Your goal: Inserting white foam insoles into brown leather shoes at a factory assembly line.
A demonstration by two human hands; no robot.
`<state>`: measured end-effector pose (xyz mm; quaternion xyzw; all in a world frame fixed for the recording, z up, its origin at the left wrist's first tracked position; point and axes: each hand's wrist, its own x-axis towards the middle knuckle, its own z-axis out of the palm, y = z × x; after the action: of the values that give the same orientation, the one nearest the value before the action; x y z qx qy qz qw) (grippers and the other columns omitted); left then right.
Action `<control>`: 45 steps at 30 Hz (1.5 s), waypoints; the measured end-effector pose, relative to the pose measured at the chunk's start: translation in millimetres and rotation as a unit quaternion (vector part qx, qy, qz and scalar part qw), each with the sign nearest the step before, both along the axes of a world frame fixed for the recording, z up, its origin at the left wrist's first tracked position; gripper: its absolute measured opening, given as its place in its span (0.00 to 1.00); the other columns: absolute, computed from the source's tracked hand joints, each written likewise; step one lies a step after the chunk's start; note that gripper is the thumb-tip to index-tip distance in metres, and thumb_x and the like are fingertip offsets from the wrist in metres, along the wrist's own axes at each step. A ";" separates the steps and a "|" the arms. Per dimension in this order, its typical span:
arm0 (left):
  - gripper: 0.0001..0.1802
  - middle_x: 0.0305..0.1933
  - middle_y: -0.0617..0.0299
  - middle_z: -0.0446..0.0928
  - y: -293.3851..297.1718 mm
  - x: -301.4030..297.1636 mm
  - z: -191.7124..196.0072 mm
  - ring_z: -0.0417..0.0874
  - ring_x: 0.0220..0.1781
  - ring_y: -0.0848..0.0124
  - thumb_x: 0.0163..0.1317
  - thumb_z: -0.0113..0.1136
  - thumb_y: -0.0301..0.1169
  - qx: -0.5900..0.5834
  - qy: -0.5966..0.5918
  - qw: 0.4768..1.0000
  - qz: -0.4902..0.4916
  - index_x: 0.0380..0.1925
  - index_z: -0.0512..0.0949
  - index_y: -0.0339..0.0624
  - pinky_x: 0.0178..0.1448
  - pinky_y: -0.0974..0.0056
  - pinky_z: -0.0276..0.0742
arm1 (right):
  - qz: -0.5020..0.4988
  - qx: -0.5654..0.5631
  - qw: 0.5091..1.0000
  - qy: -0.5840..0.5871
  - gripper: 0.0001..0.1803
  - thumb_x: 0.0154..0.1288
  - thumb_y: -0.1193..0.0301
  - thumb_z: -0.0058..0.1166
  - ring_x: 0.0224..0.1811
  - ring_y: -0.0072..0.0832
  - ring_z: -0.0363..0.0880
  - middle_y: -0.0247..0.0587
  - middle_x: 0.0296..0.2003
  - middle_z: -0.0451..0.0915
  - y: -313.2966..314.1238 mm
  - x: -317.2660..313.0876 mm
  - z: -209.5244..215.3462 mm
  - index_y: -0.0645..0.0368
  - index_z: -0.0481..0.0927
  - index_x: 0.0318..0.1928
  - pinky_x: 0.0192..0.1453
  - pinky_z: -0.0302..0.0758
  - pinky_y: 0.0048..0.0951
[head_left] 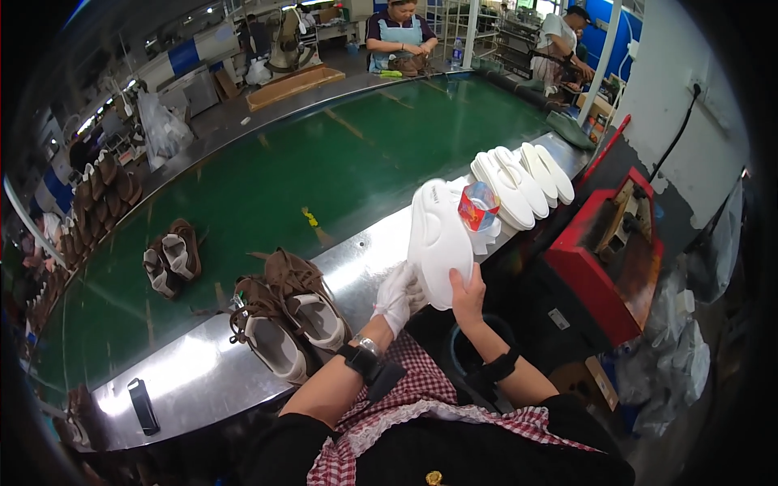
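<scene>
A large white insole [440,247] is tilted up in front of me, with small dark print near its far end. Bare fingers of my right hand [468,296] grip its lower right edge, thumb on the face. My left hand [395,300], in a white glove, is closed at the insole's lower left edge; some of its fingertips are hidden. Just behind the insole stands an open red and blue container [479,206]. More white insoles [509,188] lie in a row to the right. A pair of brown lace-up shoes [289,324] sits left of my gloved hand.
A green conveyor belt [365,170] runs beyond the metal ledge [174,368], carrying another brown pair [173,257]. A black oblong object [143,407] lies on the ledge. At right stands a red and black machine [604,259]. Co-workers [399,36] work across the belt.
</scene>
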<state>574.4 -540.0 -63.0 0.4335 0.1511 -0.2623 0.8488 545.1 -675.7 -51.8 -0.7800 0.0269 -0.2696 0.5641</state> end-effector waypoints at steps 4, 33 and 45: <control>0.20 0.43 0.55 0.73 -26.0 -21.4 6.6 0.75 0.44 0.66 0.58 0.52 0.30 -0.129 -0.211 0.964 0.101 0.50 0.65 0.36 0.47 0.61 0.73 | 0.015 0.019 0.999 -0.039 0.15 0.61 0.67 0.47 0.33 0.38 0.76 0.53 0.31 0.76 -0.3 -23.3 5.5 0.69 0.67 0.40 0.38 0.70 0.32; 0.27 0.53 0.49 0.66 -85.8 -50.1 36.5 0.72 0.51 0.63 0.57 0.53 0.29 0.095 -0.364 0.909 -0.178 0.54 0.58 0.31 0.56 0.63 0.67 | -0.436 0.449 0.776 -0.074 0.15 0.60 0.66 0.47 0.18 0.28 0.76 0.48 0.23 0.78 -373.4 -88.5 -61.0 0.69 0.73 0.37 0.14 0.69 0.20; 0.26 0.43 0.52 0.71 -68.8 -34.4 1.2 0.76 0.39 0.69 0.58 0.54 0.41 0.135 -0.292 0.931 -0.170 0.48 0.63 0.31 0.45 0.66 0.73 | -0.390 0.441 0.806 0.057 0.12 0.58 0.70 0.48 0.16 0.27 0.76 0.48 0.22 0.78 -338.6 12.2 -71.6 0.68 0.74 0.36 0.13 0.69 0.20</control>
<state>540.0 -608.8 -61.7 0.6210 -0.1458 -0.2416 0.7312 557.4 -1014.3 -123.4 -0.3850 0.4772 -0.3813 0.6918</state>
